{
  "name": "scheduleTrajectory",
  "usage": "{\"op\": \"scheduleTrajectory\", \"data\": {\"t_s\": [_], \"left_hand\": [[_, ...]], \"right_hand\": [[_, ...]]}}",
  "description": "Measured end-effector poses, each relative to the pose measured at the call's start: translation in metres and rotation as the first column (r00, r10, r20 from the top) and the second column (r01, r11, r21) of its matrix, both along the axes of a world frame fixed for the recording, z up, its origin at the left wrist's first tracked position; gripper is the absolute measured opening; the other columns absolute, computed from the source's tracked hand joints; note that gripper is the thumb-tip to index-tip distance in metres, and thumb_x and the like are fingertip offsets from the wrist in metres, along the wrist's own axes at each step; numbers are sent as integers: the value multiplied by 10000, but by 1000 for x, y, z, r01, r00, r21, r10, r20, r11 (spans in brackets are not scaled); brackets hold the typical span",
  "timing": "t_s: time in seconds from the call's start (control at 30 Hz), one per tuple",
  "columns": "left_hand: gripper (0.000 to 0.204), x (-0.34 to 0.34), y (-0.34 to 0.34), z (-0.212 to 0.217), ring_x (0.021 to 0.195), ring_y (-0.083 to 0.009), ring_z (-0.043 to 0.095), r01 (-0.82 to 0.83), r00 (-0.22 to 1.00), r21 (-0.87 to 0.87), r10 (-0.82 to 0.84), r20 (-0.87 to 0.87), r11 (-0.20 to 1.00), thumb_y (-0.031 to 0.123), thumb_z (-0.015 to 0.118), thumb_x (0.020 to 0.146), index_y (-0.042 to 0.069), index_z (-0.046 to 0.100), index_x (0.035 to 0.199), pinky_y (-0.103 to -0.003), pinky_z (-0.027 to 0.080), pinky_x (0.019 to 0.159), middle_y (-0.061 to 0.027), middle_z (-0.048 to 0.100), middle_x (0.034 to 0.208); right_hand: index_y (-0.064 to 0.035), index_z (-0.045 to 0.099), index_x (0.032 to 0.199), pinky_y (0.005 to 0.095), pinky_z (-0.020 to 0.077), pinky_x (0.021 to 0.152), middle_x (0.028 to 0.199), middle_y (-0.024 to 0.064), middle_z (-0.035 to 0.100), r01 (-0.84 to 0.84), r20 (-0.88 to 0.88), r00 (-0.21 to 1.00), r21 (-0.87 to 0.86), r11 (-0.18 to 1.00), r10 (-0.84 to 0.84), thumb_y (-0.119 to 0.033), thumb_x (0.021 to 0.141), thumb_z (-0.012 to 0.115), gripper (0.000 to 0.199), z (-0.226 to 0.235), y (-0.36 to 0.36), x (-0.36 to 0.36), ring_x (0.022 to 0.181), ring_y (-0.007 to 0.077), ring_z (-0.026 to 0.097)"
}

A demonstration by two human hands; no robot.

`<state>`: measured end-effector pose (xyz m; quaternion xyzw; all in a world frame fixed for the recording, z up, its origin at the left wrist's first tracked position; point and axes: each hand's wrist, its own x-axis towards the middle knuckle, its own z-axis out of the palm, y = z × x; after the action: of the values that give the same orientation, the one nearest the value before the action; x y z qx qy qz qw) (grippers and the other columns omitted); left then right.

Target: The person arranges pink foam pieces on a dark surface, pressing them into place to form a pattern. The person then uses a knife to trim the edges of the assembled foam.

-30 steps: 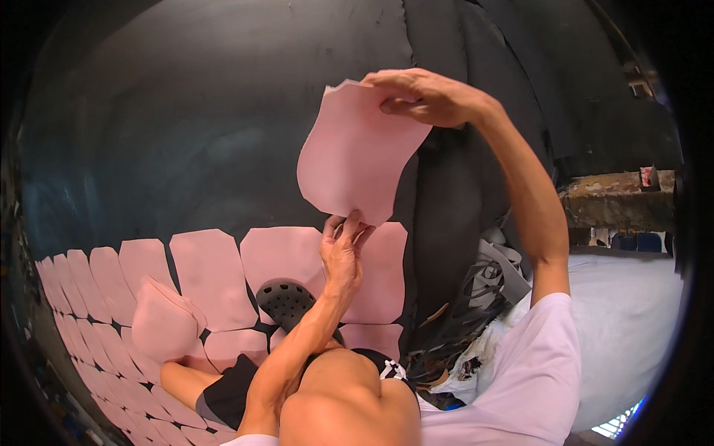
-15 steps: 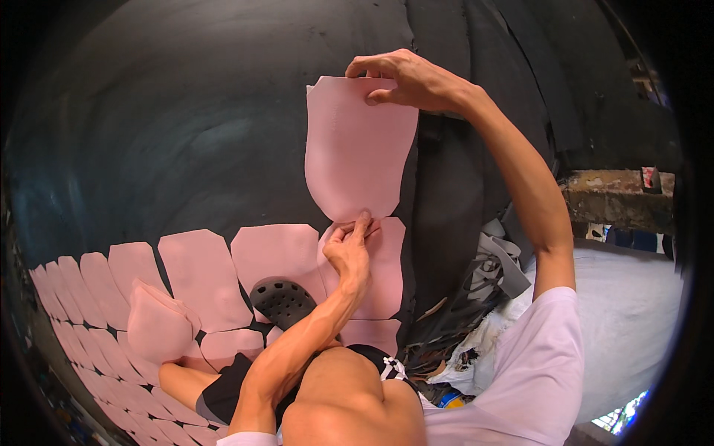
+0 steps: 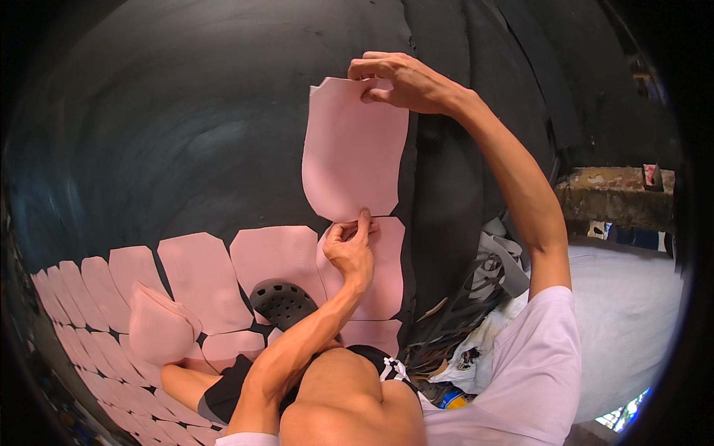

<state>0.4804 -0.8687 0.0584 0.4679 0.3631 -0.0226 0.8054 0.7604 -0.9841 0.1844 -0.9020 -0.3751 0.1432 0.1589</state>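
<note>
A flat pink foam piece, rounded at one corner, lies stretched out on a big black sheet. My right hand pinches its far edge. My left hand pinches its near edge, just above another pink piece that lies flat on the black sheet. Both arms reach forward from the lower edge.
A row of pink foam pieces lies side by side across the black sheet, more curving off to the left. A black perforated clog sits by my knee. Black scrap strips and a white sheet lie to the right.
The pink piece was held up tilted in the air; both hands have swung it upright and set it farther out on the black sheet, above the row.
</note>
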Motion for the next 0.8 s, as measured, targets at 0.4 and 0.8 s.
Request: {"op": "scheduleTrajectory", "data": {"t_s": [0.4, 0.8], "left_hand": [[309, 0, 34, -7, 907, -239, 750, 417, 907, 540, -374, -194, 731, 216, 910, 947, 6, 689, 996, -475, 612, 951, -101, 761, 1000], [795, -28, 77, -18, 1705, -429, 252, 341, 519, 936, -848, -112, 85, 353, 756, 1021, 11, 467, 1678, -636, 184, 1369, -231, 305, 1825]], "right_hand": [[-244, 624, 1550, 486, 385, 1296, 1507, 94, 620, 228, 419, 870, 128, 965, -260, -246, 990, 829, 597, -19, 15, -33, 1441, 302, 589], [-376, 376, 1764, 550, 76, 1427, 1859, -31, 310, 97, 514, 855, -48, 994, -59, -548, 1129, 530, 675, -103, 28, -54, 1728, 219, 231]]}}
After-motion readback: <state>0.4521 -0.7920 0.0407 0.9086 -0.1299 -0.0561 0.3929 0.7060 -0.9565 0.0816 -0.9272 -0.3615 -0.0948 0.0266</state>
